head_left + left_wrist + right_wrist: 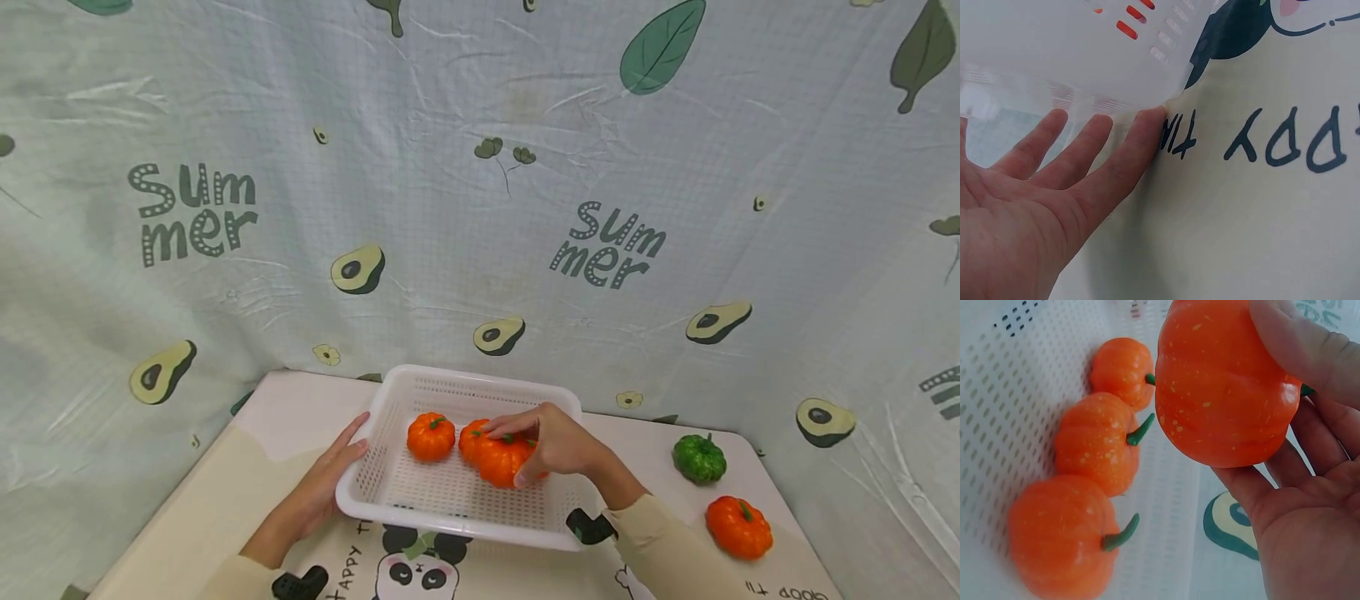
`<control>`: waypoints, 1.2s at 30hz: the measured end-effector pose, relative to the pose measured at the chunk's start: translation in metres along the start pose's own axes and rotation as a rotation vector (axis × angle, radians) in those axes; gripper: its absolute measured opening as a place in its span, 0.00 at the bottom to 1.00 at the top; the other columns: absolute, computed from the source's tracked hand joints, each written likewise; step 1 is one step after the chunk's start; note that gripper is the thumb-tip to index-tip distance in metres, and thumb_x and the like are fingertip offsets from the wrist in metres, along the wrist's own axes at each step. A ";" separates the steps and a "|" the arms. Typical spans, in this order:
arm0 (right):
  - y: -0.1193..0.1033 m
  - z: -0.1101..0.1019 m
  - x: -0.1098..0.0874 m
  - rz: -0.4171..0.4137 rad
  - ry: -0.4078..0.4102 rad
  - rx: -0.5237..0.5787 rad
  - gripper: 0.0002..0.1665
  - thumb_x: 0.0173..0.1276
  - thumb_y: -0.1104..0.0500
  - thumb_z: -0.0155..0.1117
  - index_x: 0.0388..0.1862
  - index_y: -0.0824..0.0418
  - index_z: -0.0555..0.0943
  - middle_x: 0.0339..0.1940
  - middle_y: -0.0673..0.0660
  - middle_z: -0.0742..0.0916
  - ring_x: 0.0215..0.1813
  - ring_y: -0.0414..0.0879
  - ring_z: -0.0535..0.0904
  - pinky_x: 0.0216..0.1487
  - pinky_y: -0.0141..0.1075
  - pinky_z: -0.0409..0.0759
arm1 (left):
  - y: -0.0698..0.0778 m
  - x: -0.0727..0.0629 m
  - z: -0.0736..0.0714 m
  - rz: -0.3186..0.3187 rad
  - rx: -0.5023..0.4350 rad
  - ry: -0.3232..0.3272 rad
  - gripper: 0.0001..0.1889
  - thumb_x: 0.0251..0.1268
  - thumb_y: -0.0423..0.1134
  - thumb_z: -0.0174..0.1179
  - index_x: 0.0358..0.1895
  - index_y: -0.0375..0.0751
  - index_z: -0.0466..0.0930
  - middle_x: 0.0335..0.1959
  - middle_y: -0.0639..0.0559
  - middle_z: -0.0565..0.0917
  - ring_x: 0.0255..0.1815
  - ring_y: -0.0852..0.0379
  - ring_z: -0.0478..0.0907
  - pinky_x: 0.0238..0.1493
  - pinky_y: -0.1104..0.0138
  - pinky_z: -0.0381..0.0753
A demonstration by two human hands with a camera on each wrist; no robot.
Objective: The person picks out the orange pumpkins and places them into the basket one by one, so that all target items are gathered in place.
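Observation:
My right hand [562, 446] grips a small orange pumpkin [502, 463] over the white perforated basket [465, 523]. Thumb and fingers lie on opposite sides of that pumpkin [1222, 387] in the right wrist view. Three more orange pumpkins with green stems stand in a row on the basket floor: a near one [1063, 540], a middle one [1094, 440] and a far one [1124, 370]. At the basket's left side is my left hand [322, 483], its fingers extended. In the left wrist view, the fingertips of this hand [1041, 200] touch the basket wall [1085, 56].
To the right of the basket, a green pumpkin [699, 459] and another orange pumpkin [738, 528] lie on the table. A printed cloth [450, 167] with avocados hangs behind the table. The table cover bears a panda print [417, 575].

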State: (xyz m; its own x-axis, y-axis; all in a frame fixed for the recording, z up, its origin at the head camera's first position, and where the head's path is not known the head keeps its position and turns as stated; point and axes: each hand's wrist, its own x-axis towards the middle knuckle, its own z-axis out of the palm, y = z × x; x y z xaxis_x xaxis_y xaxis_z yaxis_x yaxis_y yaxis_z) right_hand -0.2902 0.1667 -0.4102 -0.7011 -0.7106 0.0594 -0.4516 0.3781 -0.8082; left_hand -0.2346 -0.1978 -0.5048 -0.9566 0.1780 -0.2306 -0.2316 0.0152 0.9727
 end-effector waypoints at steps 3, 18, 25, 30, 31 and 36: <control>-0.001 0.003 0.004 0.002 -0.011 -0.004 0.37 0.39 0.71 0.81 0.54 0.56 0.91 0.60 0.53 0.91 0.65 0.49 0.85 0.63 0.29 0.81 | 0.000 0.000 0.000 0.000 0.001 0.000 0.34 0.83 0.57 0.44 0.85 0.67 0.42 0.85 0.37 0.52 0.73 0.34 0.67 0.53 0.46 0.83; -0.004 0.027 0.029 0.032 -0.040 -0.039 0.40 0.41 0.71 0.81 0.57 0.47 0.90 0.58 0.49 0.91 0.58 0.43 0.85 0.62 0.31 0.82 | -0.002 -0.003 -0.004 -0.003 0.002 0.009 0.34 0.83 0.57 0.43 0.85 0.66 0.42 0.85 0.37 0.51 0.73 0.34 0.67 0.53 0.46 0.83; -0.007 0.035 0.036 0.050 -0.057 -0.016 0.41 0.41 0.73 0.81 0.58 0.48 0.89 0.59 0.49 0.90 0.58 0.43 0.84 0.61 0.33 0.83 | -0.002 -0.002 -0.005 0.003 0.002 -0.005 0.34 0.84 0.56 0.43 0.85 0.67 0.42 0.86 0.37 0.49 0.75 0.32 0.64 0.55 0.45 0.82; -0.007 0.038 0.042 0.066 -0.063 -0.025 0.42 0.41 0.74 0.81 0.57 0.44 0.90 0.59 0.45 0.90 0.58 0.40 0.84 0.62 0.33 0.82 | -0.003 -0.002 -0.006 0.006 -0.002 0.002 0.34 0.83 0.57 0.43 0.85 0.67 0.43 0.86 0.37 0.51 0.74 0.33 0.65 0.54 0.45 0.83; -0.007 0.038 0.043 0.068 -0.065 -0.023 0.43 0.41 0.74 0.81 0.57 0.43 0.90 0.59 0.45 0.90 0.58 0.40 0.84 0.62 0.33 0.82 | -0.003 -0.001 -0.006 0.006 -0.002 0.010 0.34 0.83 0.57 0.44 0.85 0.68 0.43 0.85 0.38 0.51 0.74 0.33 0.66 0.54 0.44 0.83; -0.008 0.040 0.046 0.081 -0.076 -0.002 0.43 0.40 0.76 0.80 0.56 0.44 0.90 0.59 0.46 0.90 0.59 0.41 0.83 0.63 0.35 0.82 | -0.004 0.000 -0.005 0.018 0.016 -0.003 0.34 0.83 0.58 0.44 0.85 0.68 0.43 0.86 0.39 0.50 0.77 0.29 0.62 0.58 0.41 0.82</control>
State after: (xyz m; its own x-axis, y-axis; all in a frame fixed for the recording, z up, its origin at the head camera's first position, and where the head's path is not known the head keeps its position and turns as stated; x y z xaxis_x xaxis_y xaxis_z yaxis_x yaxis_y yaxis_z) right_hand -0.2969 0.1071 -0.4247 -0.6916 -0.7205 -0.0507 -0.3963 0.4373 -0.8073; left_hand -0.2347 -0.2025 -0.5089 -0.9602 0.1811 -0.2129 -0.2115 0.0273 0.9770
